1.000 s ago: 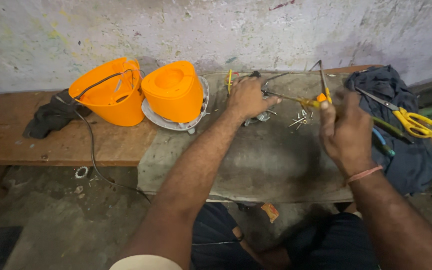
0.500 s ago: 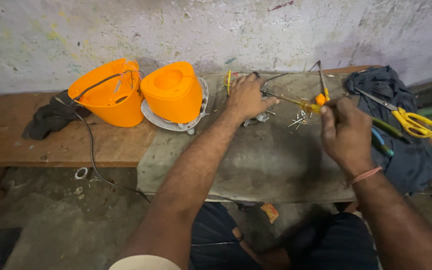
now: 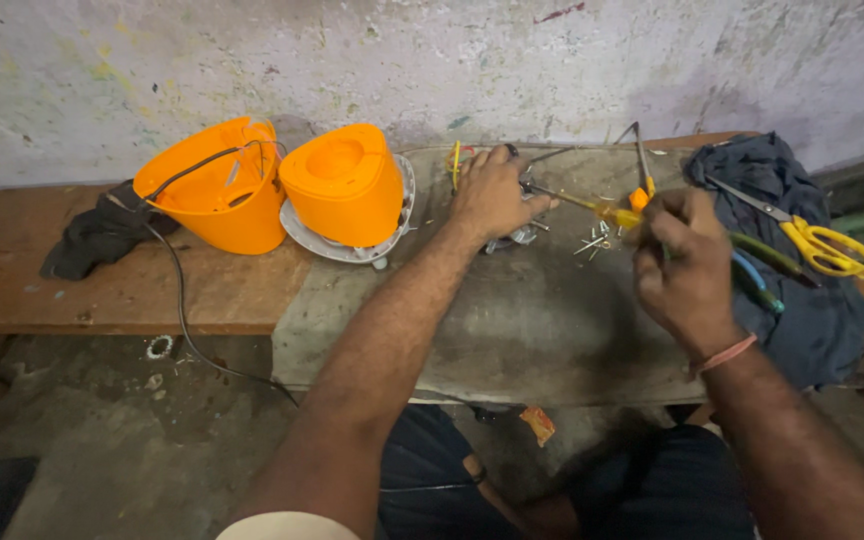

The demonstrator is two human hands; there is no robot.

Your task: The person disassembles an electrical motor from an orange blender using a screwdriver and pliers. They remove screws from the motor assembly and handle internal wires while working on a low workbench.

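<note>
A long wooden bench (image 3: 102, 290) is running along a stained plaster wall (image 3: 352, 60), with a grey mat (image 3: 512, 330) lying over its middle stretch. A dark blue cloth (image 3: 812, 320) is bunched on the right end, and a black rag (image 3: 92, 240) is lying at the left.

2 orange plastic housings are sitting left of centre: 1 open shell (image 3: 217, 190) tipped toward the camera with a black cable (image 3: 184, 310) trailing out of it and down off the bench edge, and 1 closed shell (image 3: 347, 185) resting on a round grey metal plate (image 3: 392, 235).

The left hand (image 3: 492, 195) is pressing down on a small metal part (image 3: 517, 237) at the back of the mat; fingers are curled together over it, so most of the part is hidden beneath them.

The right hand (image 3: 687, 265) is gripping a screwdriver with a yellow-orange handle (image 3: 592, 208). Fingers are clamped shut around the handle end; the shaft is pointing left, and its tip is meeting the left hand's fingertips just above the part.

Yellow-handled scissors (image 3: 817, 240) are lying on the blue cloth, well apart from both hands. Loose screws (image 3: 592, 243) are scattered between the 2 hands.
</note>
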